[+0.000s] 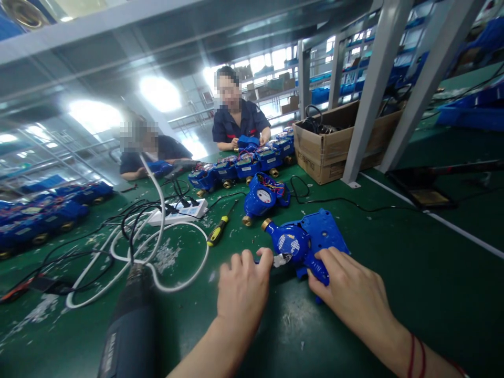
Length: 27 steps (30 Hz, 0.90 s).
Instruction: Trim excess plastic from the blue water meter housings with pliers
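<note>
My left hand [244, 281] is closed around a slim tool whose flat, shiny scraper-like tip [282, 259] touches the round face of a blue water meter [293, 242]. Ragged white label remnants show on that face. With thumb and fingers, my right hand [350, 289] grips the blue pipe end of this meter, holding it tilted above the table. The meter's brass threaded end points up and left, and a flat blue housing [325, 231] sits behind it. Just beyond stands another blue water meter [260, 197] with a white dial and loose coloured wires.
A heat gun [132, 325] stands at front left. Near it lie a coiled white cable [177, 289], a power strip [179, 211] and a yellow-black screwdriver [218, 231]. Several meters [247, 167] line the back, before two seated people. A cardboard box [323, 152] stands beside metal posts [364, 105].
</note>
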Tool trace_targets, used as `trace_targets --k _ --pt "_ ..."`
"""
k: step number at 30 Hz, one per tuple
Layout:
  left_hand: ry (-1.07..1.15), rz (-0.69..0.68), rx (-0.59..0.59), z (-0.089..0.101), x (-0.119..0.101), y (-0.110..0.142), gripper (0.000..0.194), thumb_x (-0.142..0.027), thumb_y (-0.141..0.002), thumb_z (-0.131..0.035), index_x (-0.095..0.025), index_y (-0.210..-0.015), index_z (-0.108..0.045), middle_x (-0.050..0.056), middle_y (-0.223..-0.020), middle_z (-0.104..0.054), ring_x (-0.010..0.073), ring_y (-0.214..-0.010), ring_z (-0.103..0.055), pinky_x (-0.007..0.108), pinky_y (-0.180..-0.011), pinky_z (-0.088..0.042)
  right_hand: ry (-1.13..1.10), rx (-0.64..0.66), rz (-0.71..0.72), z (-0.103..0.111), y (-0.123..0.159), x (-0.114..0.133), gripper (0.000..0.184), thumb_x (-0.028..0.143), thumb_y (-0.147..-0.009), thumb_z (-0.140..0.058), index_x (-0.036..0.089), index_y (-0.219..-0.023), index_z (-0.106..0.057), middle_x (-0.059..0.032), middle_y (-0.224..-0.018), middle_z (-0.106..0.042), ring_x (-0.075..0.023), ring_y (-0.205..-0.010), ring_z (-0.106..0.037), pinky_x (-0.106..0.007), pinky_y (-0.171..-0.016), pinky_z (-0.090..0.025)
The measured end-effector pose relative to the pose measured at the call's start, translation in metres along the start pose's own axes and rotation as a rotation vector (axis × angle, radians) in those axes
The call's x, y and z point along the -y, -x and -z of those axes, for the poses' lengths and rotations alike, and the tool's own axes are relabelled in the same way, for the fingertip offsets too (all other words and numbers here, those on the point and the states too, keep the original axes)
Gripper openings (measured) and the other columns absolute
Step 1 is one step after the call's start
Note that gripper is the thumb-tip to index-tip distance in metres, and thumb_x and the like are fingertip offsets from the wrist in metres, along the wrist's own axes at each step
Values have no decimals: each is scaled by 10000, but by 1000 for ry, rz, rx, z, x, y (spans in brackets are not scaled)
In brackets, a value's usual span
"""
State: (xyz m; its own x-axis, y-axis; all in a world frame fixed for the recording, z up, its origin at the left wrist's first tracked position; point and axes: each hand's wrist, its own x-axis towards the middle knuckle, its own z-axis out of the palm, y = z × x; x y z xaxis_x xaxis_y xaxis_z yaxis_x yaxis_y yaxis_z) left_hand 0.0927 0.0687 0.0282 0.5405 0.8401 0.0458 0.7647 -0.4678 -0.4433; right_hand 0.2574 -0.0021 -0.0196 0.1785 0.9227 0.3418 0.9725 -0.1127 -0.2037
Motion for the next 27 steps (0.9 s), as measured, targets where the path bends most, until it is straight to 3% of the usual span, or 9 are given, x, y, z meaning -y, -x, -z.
trace_targets --k 8,13,19,23,27 --pt "214 -18 19 -9 10 -7 337 -84 -794 -399 -270 -1069 -454 28 -780 -547 232 -729 -582 273 -542 -388 -21 11 -8 1 -1 -1 128 254 -802 -577 206 -882 -489 12 -826 -517 -189 -756 -534 -313 -605 -396" --pt "396 37 14 -7 12 -3 280 -202 -772 -507 -201 -1049 -466 55 -922 -529 231 -866 -514 316 -669 -404 -22 4 -19 0 0 -2 117 271 -802 -565 208 -868 -491 12 -816 -516 -188 -750 -534 -312 -603 -391" --pt "246 111 -98 3 -2 7 373 -213 -717 -590 -272 -1081 -529 78 -1055 -504 286 -982 -442 412 -780 -352 -16 -2 -27 1 -1 -1 132 274 -793 -565 207 -881 -493 11 -821 -522 -189 -745 -538 -311 -598 -388" --pt "150 99 -152 6 -12 7 304 -201 -767 -520 -270 -1062 -546 89 -985 -530 297 -932 -463 439 -756 -344 -11 -19 -17 3 -3 1 132 266 -783 -585 208 -852 -487 17 -794 -514 -184 -725 -535 -309 -589 -380" --pt "58 133 -112 5 -17 6 261 -178 -816 -413 -256 -1033 -534 74 -888 -520 294 -841 -483 437 -681 -358 0 -4 -28 3 -1 1 144 259 -785 -599 209 -860 -487 20 -797 -510 -180 -734 -530 -311 -599 -372"
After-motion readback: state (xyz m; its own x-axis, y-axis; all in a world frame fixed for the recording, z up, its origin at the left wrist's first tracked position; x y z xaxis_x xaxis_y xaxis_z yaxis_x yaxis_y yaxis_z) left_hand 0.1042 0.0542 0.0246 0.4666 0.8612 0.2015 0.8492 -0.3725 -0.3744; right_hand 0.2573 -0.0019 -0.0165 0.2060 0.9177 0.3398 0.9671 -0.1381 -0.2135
